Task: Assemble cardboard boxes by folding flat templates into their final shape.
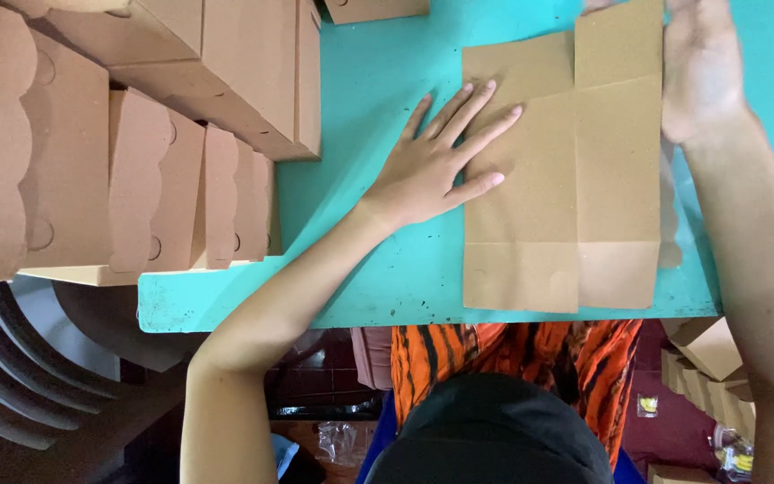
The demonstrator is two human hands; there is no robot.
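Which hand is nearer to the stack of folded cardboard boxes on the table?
Left. The left hand lies just beside the stack of folded boxes; the right hand is across the flat cardboard sheet.

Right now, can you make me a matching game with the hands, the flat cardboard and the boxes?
Things:
1. left hand
2. right hand
3. flat cardboard sheet
4. folded boxes

Descriptions:
A. stacked at the table's left end
B. fingers spread, palm down on the sheet's left part
C. lying unfolded on the turquoise table
D. at the sheet's top right corner

Pairs: 1-B, 2-D, 3-C, 4-A
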